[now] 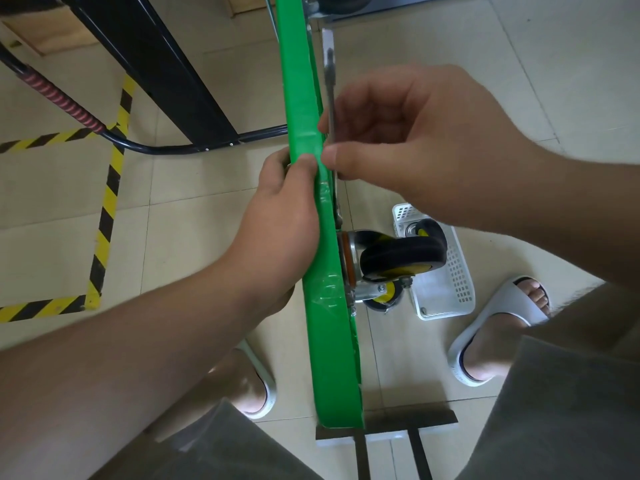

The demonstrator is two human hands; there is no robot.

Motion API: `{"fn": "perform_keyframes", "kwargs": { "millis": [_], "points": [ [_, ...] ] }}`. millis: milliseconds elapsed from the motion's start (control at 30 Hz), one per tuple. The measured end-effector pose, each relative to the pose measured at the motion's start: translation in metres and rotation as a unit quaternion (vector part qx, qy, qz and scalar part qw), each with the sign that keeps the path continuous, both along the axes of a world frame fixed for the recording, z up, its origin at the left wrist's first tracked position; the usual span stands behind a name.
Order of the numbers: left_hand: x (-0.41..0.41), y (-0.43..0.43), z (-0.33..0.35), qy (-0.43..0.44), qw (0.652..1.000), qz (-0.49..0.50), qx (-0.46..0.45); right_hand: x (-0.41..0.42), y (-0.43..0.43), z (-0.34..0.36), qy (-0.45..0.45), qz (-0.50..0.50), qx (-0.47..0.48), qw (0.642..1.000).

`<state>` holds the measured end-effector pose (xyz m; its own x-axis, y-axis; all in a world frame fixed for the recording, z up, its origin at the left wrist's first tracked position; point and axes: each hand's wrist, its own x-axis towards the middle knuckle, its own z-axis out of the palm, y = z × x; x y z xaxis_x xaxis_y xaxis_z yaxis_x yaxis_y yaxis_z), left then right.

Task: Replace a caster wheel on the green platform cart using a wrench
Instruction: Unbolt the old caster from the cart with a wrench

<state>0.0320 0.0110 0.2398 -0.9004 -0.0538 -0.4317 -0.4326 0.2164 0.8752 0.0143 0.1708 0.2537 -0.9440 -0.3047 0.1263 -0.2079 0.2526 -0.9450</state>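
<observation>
Green platform cart (304, 109) was stood up on its edge, running away from the person down the middle of the view, deck side to the left and underside to the right. On the left side, the left hand (280, 216) gripped the rim, thumb hooked over the green edge and fingers wrapped round the deck side, mostly hidden. Just right of the rim, the wrench (331, 81) lay flat against the underside, its long axis parallel to the cart's edge. The right hand (408, 133) pinched its shaft near the middle, thumb and curled fingers closed on it. The caster wheel (403, 256) was bolted to the underside, nearer the person than that grip, so the wrench's near end pointed straight at its mounting plate. Couldn't tell if the head was actually seated on a nut, it's too small. I'd guess the next move was all right hand, since it was the one on the tool and on the wheel's side. Further right, a white basket (450, 299) on the floor held another caster.
</observation>
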Motion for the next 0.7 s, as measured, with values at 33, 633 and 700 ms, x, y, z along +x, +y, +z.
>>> {"fn": "perform_keyframes", "kwargs": {
  "millis": [33, 633, 700],
  "points": [
    [0.0, 0.0, 0.0, 0.002, 1.0, -0.003, 0.009, 0.006, 0.002, -0.001, 0.024, 0.01, 0.011, 1.0],
    [0.001, -0.007, -0.009, 0.03, 0.999, -0.024, 0.017, 0.038, 0.011, -0.011, 0.262, 0.075, 0.152, 0.95],
    [0.0, -0.006, -0.01, 0.026, 0.999, -0.026, 0.002, 0.03, 0.01, -0.006, 0.193, 0.046, 0.083, 0.977]
  ]
}}
